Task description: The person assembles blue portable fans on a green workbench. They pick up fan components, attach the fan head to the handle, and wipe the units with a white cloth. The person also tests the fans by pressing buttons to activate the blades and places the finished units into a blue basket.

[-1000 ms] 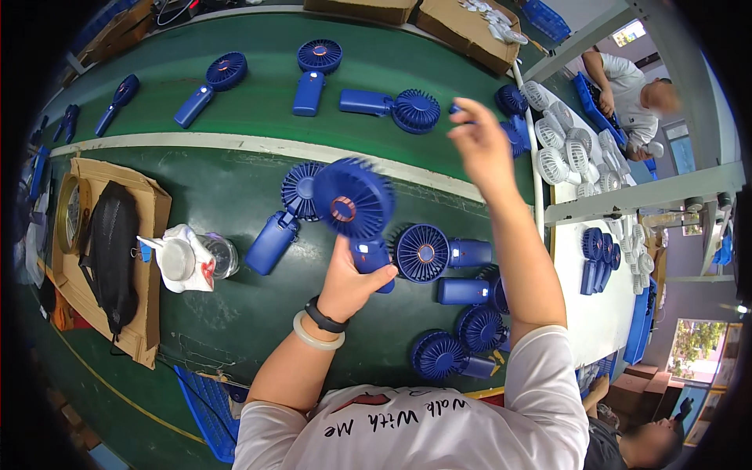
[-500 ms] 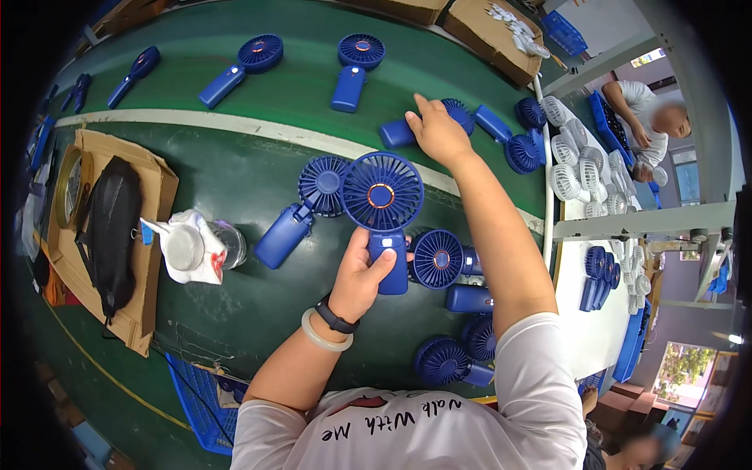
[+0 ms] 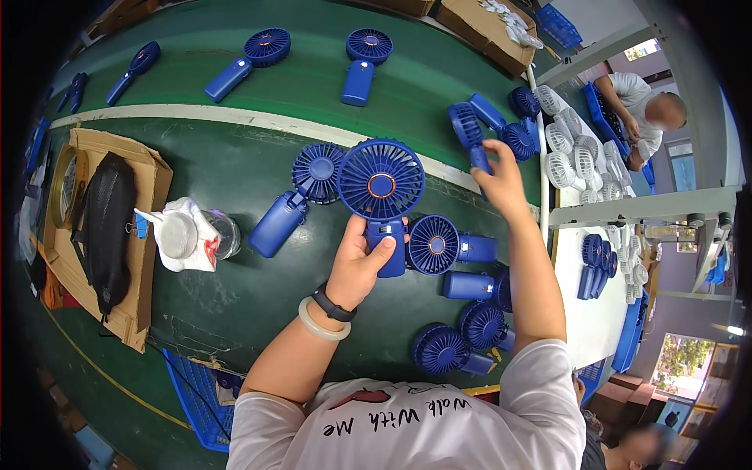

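Observation:
My left hand point(image 3: 362, 262) is closed round the handle of a blue handheld fan point(image 3: 382, 182), its round head up and its thumb-side front facing me. Off to the right, my right hand point(image 3: 501, 178) grips a second blue fan point(image 3: 467, 125) by its handle, lifted with its head seen edge-on. Behind the left-hand fan lies a bent blue fan point(image 3: 278, 223) on the dark green table. Close to the right of my left hand is another blue fan point(image 3: 433, 244), lying flat, with several more nearer to me.
Several blue fans lie along the green strip point(image 3: 313, 86) at the back. At left are an open cardboard box point(image 3: 157, 196) with a black pouch and a cloth-wrapped jar point(image 3: 184, 235). White fans point(image 3: 560, 168) crowd the right-hand table, and a co-worker point(image 3: 627, 102) sits beyond.
My right hand has picked up a blue fan from the green strip and drawn it back toward me. The left hand still holds its fan, nearly in place.

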A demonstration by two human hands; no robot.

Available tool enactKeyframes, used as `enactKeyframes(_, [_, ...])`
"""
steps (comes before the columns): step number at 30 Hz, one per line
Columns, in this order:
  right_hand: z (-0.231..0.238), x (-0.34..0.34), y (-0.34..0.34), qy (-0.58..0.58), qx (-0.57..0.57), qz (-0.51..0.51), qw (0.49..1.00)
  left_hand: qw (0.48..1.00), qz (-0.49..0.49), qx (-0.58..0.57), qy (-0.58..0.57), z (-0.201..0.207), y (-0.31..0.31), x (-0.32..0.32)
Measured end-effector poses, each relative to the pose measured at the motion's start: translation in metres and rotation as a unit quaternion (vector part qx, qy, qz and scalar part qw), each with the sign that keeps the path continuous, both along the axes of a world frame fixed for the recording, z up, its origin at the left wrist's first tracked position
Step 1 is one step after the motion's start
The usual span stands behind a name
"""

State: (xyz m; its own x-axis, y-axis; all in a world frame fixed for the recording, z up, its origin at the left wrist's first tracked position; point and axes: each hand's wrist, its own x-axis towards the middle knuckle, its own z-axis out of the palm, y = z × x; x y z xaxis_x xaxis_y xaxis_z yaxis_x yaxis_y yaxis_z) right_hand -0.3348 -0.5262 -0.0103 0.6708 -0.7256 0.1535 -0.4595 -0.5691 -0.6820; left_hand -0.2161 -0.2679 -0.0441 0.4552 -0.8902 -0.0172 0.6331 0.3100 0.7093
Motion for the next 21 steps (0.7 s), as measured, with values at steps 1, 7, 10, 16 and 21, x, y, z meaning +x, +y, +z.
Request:
enactKeyframes(1, [0.008,-0.008,0.006,-0.075,0.160,0.010,0.984,1.000,0.007,0.001,-0.005,0.000,0.000,0.000])
enactKeyframes(7, [0.020,-0.066,0.010,-0.204,0.539,0.021,0.817,1.000,0.006,0.012,0.008,-0.003,0.001,0.000])
enactKeyframes(10, [0.017,-0.089,0.000,-0.146,0.490,-0.029,0.859,1.000,0.024,0.005,-0.016,-0.003,-0.002,-0.001])
enactKeyframes(16, [0.005,-0.105,0.004,0.099,0.068,-0.120,0.985,1.000,0.021,0.001,-0.011,-0.002,-0.001,-0.001])
enactKeyframes(21, [0.002,-0.098,0.024,0.245,-0.152,-0.035,0.957,0.999,0.023,0.014,-0.018,-0.002,-0.002,-0.001])
